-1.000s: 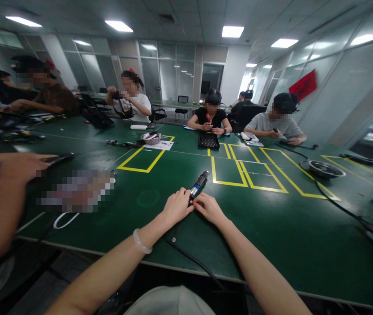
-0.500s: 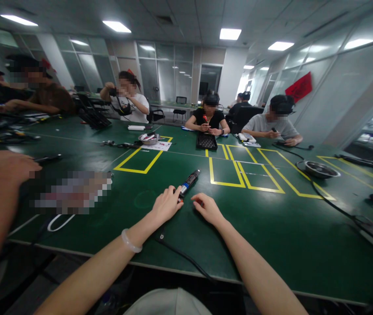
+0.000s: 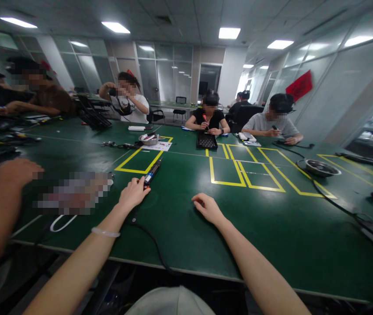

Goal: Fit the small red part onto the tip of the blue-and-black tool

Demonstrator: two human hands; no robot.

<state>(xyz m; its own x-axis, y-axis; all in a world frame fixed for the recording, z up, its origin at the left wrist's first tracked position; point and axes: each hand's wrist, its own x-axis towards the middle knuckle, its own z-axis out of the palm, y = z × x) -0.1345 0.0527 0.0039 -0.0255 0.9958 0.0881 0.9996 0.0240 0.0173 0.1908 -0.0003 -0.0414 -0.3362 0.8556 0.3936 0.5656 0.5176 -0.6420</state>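
My left hand (image 3: 133, 192) is closed around the rear part of a corded electric screwdriver (image 3: 152, 172), black with a blue band and an orange-red bit near my fingers. The tool's front end points away from me, at the edge of a yellow taped frame. A black cord (image 3: 155, 240) runs from under my left wrist down over the table's front edge. To the right, my right hand (image 3: 208, 207) rests on the green table (image 3: 179, 236) with loosely curled fingers, a gap by the thumb and nothing visible in it.
Nearby at left lie a blurred-out packet (image 3: 74, 192) and a neighbour's hand (image 3: 19, 173). Metal bowls stand ahead (image 3: 149, 138) and at right (image 3: 322, 168). A long black cable (image 3: 319, 188) crosses the right side. Co-workers sit opposite, one behind a black tray (image 3: 206, 141).
My left hand has moved left along the table with the electric screwdriver, and its cord has shifted too. My right hand has stayed put. The neighbour's hand at left moved slightly.
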